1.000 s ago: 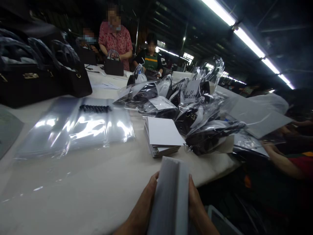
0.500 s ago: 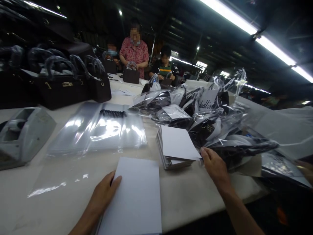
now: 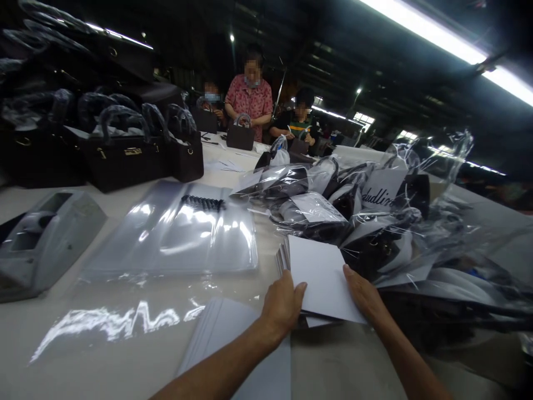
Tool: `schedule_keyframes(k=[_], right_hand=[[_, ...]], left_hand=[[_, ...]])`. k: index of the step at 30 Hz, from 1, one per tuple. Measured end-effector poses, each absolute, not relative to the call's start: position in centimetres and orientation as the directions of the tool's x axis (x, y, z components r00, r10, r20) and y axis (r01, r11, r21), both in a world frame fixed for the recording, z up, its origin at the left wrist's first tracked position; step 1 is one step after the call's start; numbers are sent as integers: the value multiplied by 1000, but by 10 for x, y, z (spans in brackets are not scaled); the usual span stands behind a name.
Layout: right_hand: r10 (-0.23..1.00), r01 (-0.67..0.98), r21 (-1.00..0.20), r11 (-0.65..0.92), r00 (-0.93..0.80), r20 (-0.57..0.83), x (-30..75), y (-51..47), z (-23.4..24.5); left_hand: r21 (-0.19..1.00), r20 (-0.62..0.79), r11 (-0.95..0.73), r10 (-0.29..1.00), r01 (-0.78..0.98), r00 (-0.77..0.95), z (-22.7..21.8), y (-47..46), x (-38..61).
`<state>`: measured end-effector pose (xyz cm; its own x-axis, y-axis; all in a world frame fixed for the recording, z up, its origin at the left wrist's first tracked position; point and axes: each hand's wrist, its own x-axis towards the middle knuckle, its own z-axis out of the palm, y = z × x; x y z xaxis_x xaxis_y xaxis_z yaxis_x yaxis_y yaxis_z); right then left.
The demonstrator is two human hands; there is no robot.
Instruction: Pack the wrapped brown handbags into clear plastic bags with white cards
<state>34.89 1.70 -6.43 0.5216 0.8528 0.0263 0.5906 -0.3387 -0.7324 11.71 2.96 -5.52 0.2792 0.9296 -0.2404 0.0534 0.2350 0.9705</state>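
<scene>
Keep the card stack level between both hands

Near you, a pile of white sheets (image 3: 227, 325) lies partly under your left forearm; carry that arm clear so it doesn't drag the top ones askew.

Just beyond is the stack of white cards (image 3: 318, 275), at the centre. Your left hand (image 3: 280, 303) grips its left side, thumb over the top; your right hand (image 3: 364, 294) holds the right edge, most fingers hidden beneath. Whether the stack rests on the table (image 3: 137, 366) can't be told. Lower layers stick out unevenly, so press evenly from both sides to stop them sliding.

To the right, plastic-wrapped bags (image 3: 375, 250) crowd your right hand; keep your knuckles off the loose film.

Farther left, clear plastic sheets (image 3: 166, 244) lie flat, well out of your way.
</scene>
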Motion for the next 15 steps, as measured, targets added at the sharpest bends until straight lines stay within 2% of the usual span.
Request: schedule_keyframes(k=[3, 5, 8, 11, 13, 15], right_hand=[[848, 549, -756, -356, 530, -14, 346, 16, -57], [805, 473, -796, -377, 592, -29, 342, 11, -44], [700, 183, -895, -406, 692, -176, 333, -11, -20], [665, -107, -934, -341, 675, -320, 325, -42, -4], [666, -149, -948, -281, 681, -305, 323, -60, -5], [634, -93, -959, -267, 733, -248, 322, -71, -13]], left_hand=[[990, -47, 5, 956, 142, 291, -51, 14, 116], [999, 41, -49, 948, 19, 317, -43, 2, 112], [986, 120, -74, 937, -150, 329, -30, -17, 106], [980, 183, -140, 910, -141, 371, -29, -36, 101], [978, 198, -146, 880, -149, 432, -35, -44, 99], [978, 183, -111, 869, -179, 460, -44, -47, 101]])
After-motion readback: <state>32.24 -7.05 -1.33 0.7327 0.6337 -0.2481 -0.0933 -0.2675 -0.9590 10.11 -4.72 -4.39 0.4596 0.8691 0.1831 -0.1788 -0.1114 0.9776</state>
